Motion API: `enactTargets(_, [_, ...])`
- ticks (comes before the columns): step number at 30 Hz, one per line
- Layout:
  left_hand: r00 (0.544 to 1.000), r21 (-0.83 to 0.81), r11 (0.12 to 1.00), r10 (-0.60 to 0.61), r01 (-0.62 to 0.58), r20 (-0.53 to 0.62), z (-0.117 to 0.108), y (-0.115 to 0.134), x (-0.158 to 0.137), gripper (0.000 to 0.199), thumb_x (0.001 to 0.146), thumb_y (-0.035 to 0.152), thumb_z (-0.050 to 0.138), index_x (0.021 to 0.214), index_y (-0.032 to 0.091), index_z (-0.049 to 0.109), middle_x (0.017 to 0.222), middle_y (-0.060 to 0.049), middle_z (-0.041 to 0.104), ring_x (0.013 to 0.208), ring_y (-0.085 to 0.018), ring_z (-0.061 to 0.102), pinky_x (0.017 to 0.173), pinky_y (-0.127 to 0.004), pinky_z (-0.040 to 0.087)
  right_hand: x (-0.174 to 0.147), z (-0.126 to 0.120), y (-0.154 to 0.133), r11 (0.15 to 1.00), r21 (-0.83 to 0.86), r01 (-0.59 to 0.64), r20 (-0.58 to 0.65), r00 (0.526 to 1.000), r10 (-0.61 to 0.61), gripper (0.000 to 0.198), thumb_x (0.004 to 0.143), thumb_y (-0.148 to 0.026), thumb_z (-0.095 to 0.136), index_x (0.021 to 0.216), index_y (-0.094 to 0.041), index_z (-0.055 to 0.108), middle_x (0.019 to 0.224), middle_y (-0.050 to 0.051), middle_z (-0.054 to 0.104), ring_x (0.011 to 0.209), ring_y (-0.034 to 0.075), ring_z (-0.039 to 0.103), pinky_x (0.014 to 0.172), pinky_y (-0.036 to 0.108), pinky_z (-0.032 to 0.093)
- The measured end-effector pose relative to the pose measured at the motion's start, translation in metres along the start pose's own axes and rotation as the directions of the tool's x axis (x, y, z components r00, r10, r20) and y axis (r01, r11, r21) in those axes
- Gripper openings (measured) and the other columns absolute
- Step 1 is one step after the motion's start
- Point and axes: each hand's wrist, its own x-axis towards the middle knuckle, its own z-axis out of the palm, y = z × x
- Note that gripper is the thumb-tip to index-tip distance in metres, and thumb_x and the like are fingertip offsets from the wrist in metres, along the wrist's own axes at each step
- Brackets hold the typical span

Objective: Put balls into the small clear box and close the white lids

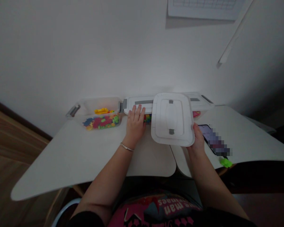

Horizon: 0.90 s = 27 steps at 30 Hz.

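My right hand (197, 138) grips a white plastic lid (172, 118) by its lower right corner, its flat face tilted up toward me. With fingers stretched out, my left hand (135, 123) rests against the front edge of a closed box's white lid (139, 101); colourful pieces show through that box behind the hand. To the left stands an uncovered clear box (97, 107) holding red, blue, green and yellow plastic pieces (103, 122). The held lid partly hides the closed boxes behind it.
A second closed box with a white lid (198, 98) stands at the right by the wall. A phone (214, 140) and a bright green toy piece (226, 162) lie near the front edge of the white table (68, 157). A seam divides the tabletops.
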Motion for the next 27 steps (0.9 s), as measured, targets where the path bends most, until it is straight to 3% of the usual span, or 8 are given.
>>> enactTargets(2, [0.993, 0.035, 0.993, -0.109, 0.111, -0.054, -0.019, -0.010, -0.006, 0.070, 0.085, 0.027, 0.057, 0.150, 0.013, 0.034, 0.158, -0.015, 0.034, 0.149, -0.034, 0.019, 0.121, -0.057, 0.016, -0.002, 0.004, -0.003, 0.997, -0.077, 0.018, -0.032, 0.999, -0.020, 0.020, 0.086, -0.036, 0.063, 0.094, -0.020, 0.072, 0.091, 0.001, 0.076, 0.088, 0.017, 0.071, 0.095, 0.039, 0.054])
enactTargets(4, [0.955, 0.077, 0.956, -0.275, 0.284, -0.113, -0.035, -0.025, -0.014, 0.072, 0.087, 0.031, 0.055, 0.151, 0.009, 0.031, 0.158, -0.018, 0.031, 0.149, -0.036, 0.020, 0.121, -0.058, 0.013, -0.003, 0.006, -0.003, 0.993, -0.114, 0.037, -0.060, 0.997, -0.044, 0.020, 0.086, -0.037, 0.063, 0.093, -0.021, 0.072, 0.091, 0.001, 0.076, 0.090, 0.017, 0.071, 0.095, 0.039, 0.054])
enactTargets(7, [0.904, 0.135, 0.894, -0.420, 0.428, -0.083, -0.051, -0.051, -0.024, 0.060, 0.092, 0.033, 0.045, 0.147, 0.009, 0.039, 0.153, -0.020, 0.039, 0.145, -0.038, 0.027, 0.117, -0.065, 0.013, -0.004, 0.007, -0.001, 0.994, -0.104, 0.037, -0.072, 0.996, -0.045, 0.023, 0.085, -0.040, 0.063, 0.096, -0.021, 0.071, 0.095, 0.002, 0.076, 0.099, 0.018, 0.070, 0.101, 0.040, 0.051])
enactTargets(10, [0.921, 0.215, 0.898, -0.390, 0.383, -0.011, -0.057, -0.069, -0.029, 0.050, 0.094, 0.029, 0.041, 0.141, 0.014, 0.050, 0.142, -0.017, 0.053, 0.140, -0.038, 0.034, 0.116, -0.064, 0.017, -0.003, 0.007, 0.001, 0.997, -0.073, 0.020, -0.076, 0.997, -0.025, 0.025, 0.083, -0.042, 0.065, 0.095, -0.021, 0.071, 0.097, 0.001, 0.076, 0.102, 0.018, 0.069, 0.105, 0.041, 0.048])
enactTargets(14, [0.919, 0.309, 0.872, -0.395, 0.380, -0.017, -0.064, -0.077, -0.026, 0.042, 0.096, 0.035, 0.040, 0.128, 0.020, 0.063, 0.118, -0.016, 0.065, 0.120, -0.034, 0.051, 0.115, -0.060, 0.021, -0.004, 0.007, 0.002, 0.998, -0.064, -0.010, -0.116, 0.993, 0.003, 0.026, 0.080, -0.043, 0.067, 0.093, -0.021, 0.071, 0.095, 0.001, 0.076, 0.098, 0.019, 0.070, 0.107, 0.043, 0.047])
enactTargets(19, [0.928, 0.353, 0.874, -0.370, 0.334, 0.036, -0.073, -0.082, -0.027, 0.039, 0.095, 0.034, 0.042, 0.122, 0.021, 0.068, 0.109, -0.016, 0.066, 0.110, -0.034, 0.053, 0.107, -0.054, 0.033, -0.004, 0.009, -0.001, 0.999, -0.045, -0.023, -0.121, 0.993, 0.017, 0.026, 0.077, -0.043, 0.070, 0.090, -0.021, 0.071, 0.092, 0.000, 0.076, 0.096, 0.018, 0.070, 0.111, 0.042, 0.042])
enactTargets(24, [0.958, 0.409, 0.881, -0.283, 0.239, 0.049, -0.082, -0.082, -0.039, 0.037, 0.096, 0.036, 0.042, 0.111, 0.020, 0.071, 0.096, -0.014, 0.067, 0.096, -0.031, 0.058, 0.107, -0.056, 0.031, -0.005, 0.009, 0.000, 0.999, -0.038, -0.001, -0.120, 0.993, -0.003, 0.024, 0.080, -0.040, 0.068, 0.091, -0.019, 0.071, 0.092, 0.001, 0.076, 0.096, 0.018, 0.070, 0.110, 0.042, 0.043])
enactTargets(27, [0.965, 0.407, 0.890, -0.254, 0.208, 0.062, -0.090, -0.074, -0.049, 0.039, 0.096, 0.037, 0.038, 0.102, 0.019, 0.072, 0.091, -0.015, 0.067, 0.090, -0.031, 0.060, 0.099, -0.053, 0.037, -0.005, 0.009, 0.001, 0.999, -0.036, 0.003, -0.109, 0.994, -0.007, 0.024, 0.083, -0.040, 0.065, 0.092, -0.019, 0.071, 0.094, 0.001, 0.076, 0.098, 0.019, 0.070, 0.108, 0.045, 0.045])
